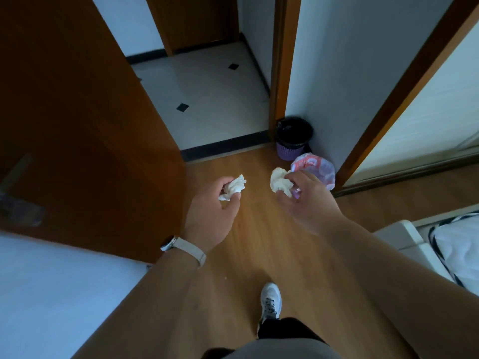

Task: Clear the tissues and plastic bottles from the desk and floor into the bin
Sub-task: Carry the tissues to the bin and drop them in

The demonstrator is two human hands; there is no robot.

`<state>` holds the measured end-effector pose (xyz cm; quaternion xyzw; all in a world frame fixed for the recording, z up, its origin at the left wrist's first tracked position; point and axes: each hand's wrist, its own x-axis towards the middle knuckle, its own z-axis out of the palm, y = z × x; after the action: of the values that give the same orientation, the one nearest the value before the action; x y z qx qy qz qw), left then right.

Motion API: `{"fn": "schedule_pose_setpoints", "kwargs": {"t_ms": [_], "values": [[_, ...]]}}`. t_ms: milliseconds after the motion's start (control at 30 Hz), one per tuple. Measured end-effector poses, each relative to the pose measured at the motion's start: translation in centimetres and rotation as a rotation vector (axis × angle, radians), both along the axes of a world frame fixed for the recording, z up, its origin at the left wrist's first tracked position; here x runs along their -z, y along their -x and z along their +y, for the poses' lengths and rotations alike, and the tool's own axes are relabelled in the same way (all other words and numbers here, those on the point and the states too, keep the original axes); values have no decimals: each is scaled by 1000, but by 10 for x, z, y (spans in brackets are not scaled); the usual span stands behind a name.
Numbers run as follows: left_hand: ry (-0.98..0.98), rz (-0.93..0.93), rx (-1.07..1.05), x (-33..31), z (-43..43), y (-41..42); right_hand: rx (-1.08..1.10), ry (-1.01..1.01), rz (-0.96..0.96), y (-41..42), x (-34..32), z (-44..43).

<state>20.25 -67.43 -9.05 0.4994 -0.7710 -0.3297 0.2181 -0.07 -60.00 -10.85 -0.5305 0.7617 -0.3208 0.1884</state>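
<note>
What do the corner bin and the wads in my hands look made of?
Bin: probably purple plastic, by its lattice wall; shiny black bag liner. Wad in the left hand and wad in the right hand: matte white tissue paper, crumpled.

Left hand [210, 211] grips one tissue [233, 189], right hand [308, 200] another tissue [280, 182], the seemingly bag-lined bin [294, 138] standing ahead.

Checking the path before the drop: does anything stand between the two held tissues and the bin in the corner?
Nothing visible blocks it. The left hand grips the left tissue, the right hand the right tissue, and bare wooden floor runs on to the bin. A pink patterned package lies beside the bin, on its right.
</note>
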Motion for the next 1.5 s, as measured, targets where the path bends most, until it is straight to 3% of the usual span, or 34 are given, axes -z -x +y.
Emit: {"fn": "schedule_pose_setpoints", "kwargs": {"t_ms": [300, 600, 867, 1200, 1500], "values": [[-24, -15, 94, -1, -56, 65, 74, -18, -53, 68, 0, -38], [-24, 27, 200, 12, -128, 102, 190, -11, 36, 96, 9, -75], [-6, 46, 279, 25, -253, 124, 273, 7, 62, 121, 7, -169], [-45, 85, 322, 42, -424, 125, 347, -108, 162, 127, -2, -322], [-64, 77, 391, 49, -503, 161, 398, -155, 246, 137, 1, -370]]}}
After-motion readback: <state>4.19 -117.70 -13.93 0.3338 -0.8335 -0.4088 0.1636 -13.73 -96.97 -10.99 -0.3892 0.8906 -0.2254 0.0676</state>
